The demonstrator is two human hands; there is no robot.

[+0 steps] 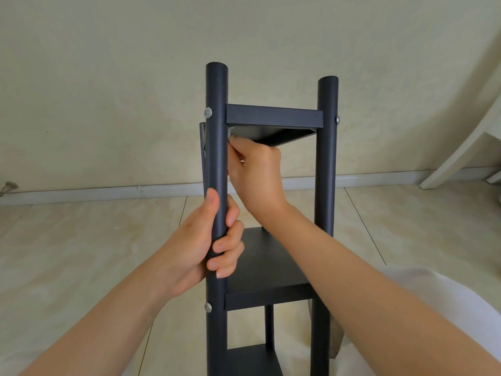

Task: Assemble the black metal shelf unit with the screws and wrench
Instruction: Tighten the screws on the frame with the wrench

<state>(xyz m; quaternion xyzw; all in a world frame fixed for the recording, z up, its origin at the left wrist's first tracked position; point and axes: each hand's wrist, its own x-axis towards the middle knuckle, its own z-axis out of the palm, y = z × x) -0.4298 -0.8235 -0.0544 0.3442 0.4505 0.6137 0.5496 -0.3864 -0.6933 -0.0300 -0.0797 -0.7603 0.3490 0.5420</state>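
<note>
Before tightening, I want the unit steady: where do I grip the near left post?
Wrap the left hand round the near left post from its left, on the bare round tube between top shelf and middle shelf, clear of both screws.

White chair (455, 156) right; beige tile floor (81, 240); baseboard (108, 192).

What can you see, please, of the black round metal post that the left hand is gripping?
The black round metal post stands upright at the near left corner of the black shelf unit, matte, its top capped. Two silver screw heads show on it, one level with the top black shelf, one with the middle shelf. The left hand grips it between them. The right hand curls its fingers at its inner side under the top shelf; what they hold is hidden.
</note>
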